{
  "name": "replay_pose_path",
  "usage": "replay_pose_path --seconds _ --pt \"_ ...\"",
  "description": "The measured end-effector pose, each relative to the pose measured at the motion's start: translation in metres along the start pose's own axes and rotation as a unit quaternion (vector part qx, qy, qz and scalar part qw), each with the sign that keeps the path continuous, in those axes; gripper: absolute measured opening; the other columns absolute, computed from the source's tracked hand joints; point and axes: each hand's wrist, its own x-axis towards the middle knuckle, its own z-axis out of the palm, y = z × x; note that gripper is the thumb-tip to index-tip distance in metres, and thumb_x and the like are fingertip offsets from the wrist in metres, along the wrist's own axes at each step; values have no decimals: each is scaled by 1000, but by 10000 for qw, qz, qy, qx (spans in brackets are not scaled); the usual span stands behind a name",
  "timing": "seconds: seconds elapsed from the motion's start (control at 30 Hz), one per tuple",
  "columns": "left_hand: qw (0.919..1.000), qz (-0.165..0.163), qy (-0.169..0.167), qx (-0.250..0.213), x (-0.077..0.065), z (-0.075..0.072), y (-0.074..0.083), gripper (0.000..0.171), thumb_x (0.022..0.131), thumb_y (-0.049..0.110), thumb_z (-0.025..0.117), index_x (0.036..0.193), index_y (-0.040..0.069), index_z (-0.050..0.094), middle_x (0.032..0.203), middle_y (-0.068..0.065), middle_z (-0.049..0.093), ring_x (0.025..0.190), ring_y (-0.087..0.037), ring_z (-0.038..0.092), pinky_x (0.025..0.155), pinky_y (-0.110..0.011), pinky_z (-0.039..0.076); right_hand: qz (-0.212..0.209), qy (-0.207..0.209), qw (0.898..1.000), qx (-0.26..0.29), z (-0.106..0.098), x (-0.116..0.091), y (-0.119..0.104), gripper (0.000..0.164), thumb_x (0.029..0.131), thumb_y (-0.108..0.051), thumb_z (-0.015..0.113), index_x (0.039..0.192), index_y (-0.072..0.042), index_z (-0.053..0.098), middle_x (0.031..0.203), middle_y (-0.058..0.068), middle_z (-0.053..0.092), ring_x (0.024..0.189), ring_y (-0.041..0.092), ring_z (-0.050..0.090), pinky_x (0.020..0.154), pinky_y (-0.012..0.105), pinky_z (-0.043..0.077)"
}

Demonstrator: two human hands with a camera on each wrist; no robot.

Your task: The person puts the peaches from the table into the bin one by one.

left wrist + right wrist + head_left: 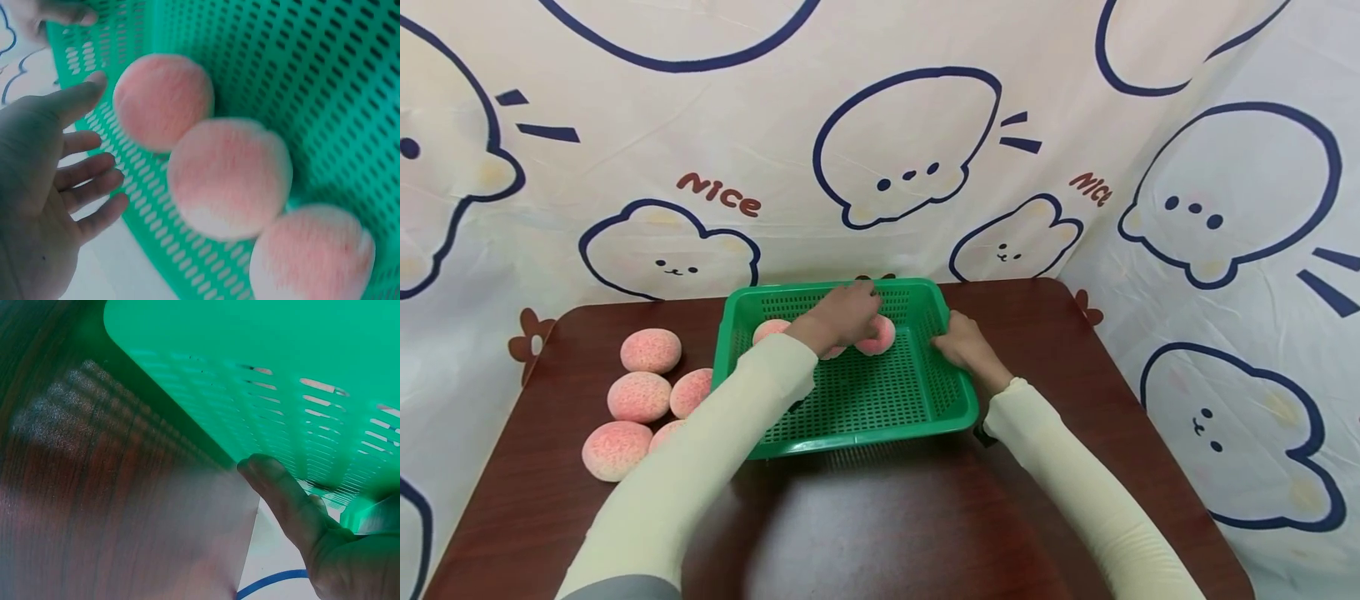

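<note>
A green plastic basket [865, 437] with slotted walls stands on the table, and three fuzzy pink peaches lie in a row along its far side. The left wrist view shows the first peach [164, 102], the middle peach [230, 178] and the last peach [312, 256] close together. Over them is the left hand [844, 315], its fingers loosely spread beside the peaches with nothing held. The right hand [967, 343] grips the basket's right rim. From below, the right wrist view catches its thumb side [312, 544] against the outer wall.
Several more peaches [639, 397] lie on the table left of the basket, partly covered by the left sleeve [700, 467]. The dark wooden table [1105, 467] meets a cartoon-printed cloth [910, 150] behind and at the sides.
</note>
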Motion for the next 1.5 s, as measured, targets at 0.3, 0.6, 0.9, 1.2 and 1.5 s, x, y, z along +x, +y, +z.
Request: replay_pose_path --seconds 0.3,0.6,0.9,1.2,1.5 --pt "9954 -151 867 -376 -50 -42 -37 47 95 39 57 126 4 57 117 -10 55 105 -26 53 92 -41 45 30 -21 10000 -9 -3 -1 -3 51 93 -17 57 136 2 38 126 23 54 108 35 60 87 48 52" --pt "9818 -993 1544 -478 -107 -65 -95 42 99 28 50 128 -2 54 123 -21 50 113 -37 47 96 -53 41 28 26 10000 42 -6 -2 -1 51 93 -16 57 137 2 38 128 22 54 110 35 59 88 48 51" --pt "9799 -1655 933 -604 -150 -50 -144 42 96 14 50 132 -7 45 124 -29 42 115 -46 40 91 -63 38 22 69 10000 14 -7 -4 2 52 93 -17 57 137 2 37 127 23 54 108 35 60 87 47 52" --pt "9745 -1953 -299 -1058 -175 -17 -175 72 87 18 69 143 -5 30 130 -41 35 117 -57 38 93 -68 37 71 -39 9998 154 -8 -7 2 52 93 -16 56 138 2 36 125 24 54 106 37 62 85 48 53" --pt "9633 -2178 -671 -1419 -179 20 -175 83 83 13 70 149 -1 21 141 -45 17 121 -67 28 88 -69 39 104 18 9999 77 -7 -7 9 50 92 -15 56 135 2 38 122 22 56 104 35 62 85 47 53"
